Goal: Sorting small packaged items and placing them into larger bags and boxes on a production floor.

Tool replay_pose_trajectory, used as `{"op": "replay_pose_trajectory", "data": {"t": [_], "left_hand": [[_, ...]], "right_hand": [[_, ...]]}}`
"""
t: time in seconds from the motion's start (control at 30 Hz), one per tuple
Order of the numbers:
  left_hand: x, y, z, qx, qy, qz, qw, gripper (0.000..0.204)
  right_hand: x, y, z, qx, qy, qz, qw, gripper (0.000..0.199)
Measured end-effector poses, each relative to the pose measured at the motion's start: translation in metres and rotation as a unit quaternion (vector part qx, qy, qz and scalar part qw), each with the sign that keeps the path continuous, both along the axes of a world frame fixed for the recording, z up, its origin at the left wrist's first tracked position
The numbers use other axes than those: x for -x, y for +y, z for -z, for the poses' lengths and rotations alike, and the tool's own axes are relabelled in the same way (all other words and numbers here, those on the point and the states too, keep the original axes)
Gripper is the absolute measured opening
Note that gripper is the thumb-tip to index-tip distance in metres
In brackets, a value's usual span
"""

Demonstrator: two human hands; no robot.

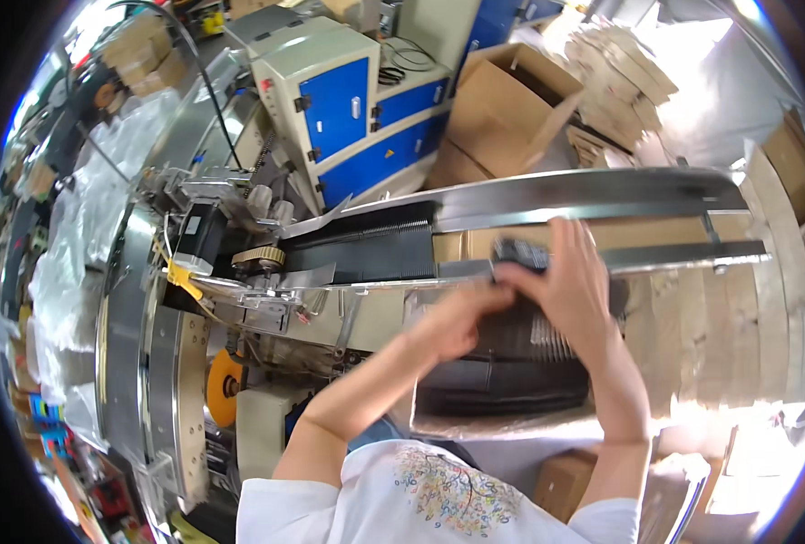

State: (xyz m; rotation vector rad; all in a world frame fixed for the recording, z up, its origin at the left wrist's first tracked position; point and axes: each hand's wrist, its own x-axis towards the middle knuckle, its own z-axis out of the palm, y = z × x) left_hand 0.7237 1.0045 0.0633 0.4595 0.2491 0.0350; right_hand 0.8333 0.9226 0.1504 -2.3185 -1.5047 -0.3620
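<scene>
At left, a row of black flat pieces (366, 252) stands in a metal trough (602, 216). Rightward, the left hand (461, 322) nearly meets the right hand (576, 272) at a dark bundle (522, 252), which lies beyond the left and against the right, the nearer, whose thumb and fingers clasp it. The left's grip cannot be told. The bundle is black, pale-ribbed, its long axis blurred.

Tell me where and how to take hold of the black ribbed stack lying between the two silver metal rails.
Grip the black ribbed stack at its right end, probably coming from above and the right: the silver metal rails run along its long sides, while its squared right end has no rail across it.
</scene>
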Motion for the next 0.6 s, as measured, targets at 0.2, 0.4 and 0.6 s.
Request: {"op": "replay_pose_trajectory", "data": {"t": [0.2, 0.4, 0.6], "left_hand": [[-0.044, 0.087, 0.043, 0.114, -0.082, 0.046, 0.989, 0.024], [-0.044, 0.093, 0.060, 0.073, -0.159, 0.034, 0.984, 0.023], [0.021, 0.087, 0.036, -0.160, -0.132, 0.015, 0.978, 0.043]], "right_hand": [[-0.025, 0.087, 0.025, 0.203, 0.022, 0.236, 0.950, 0.103], [0.009, 0.108, 0.042, 0.227, 0.005, 0.316, 0.921, 0.122], [0.003, 0.112, 0.048, 0.329, -0.018, 0.338, 0.882, 0.123]]}}
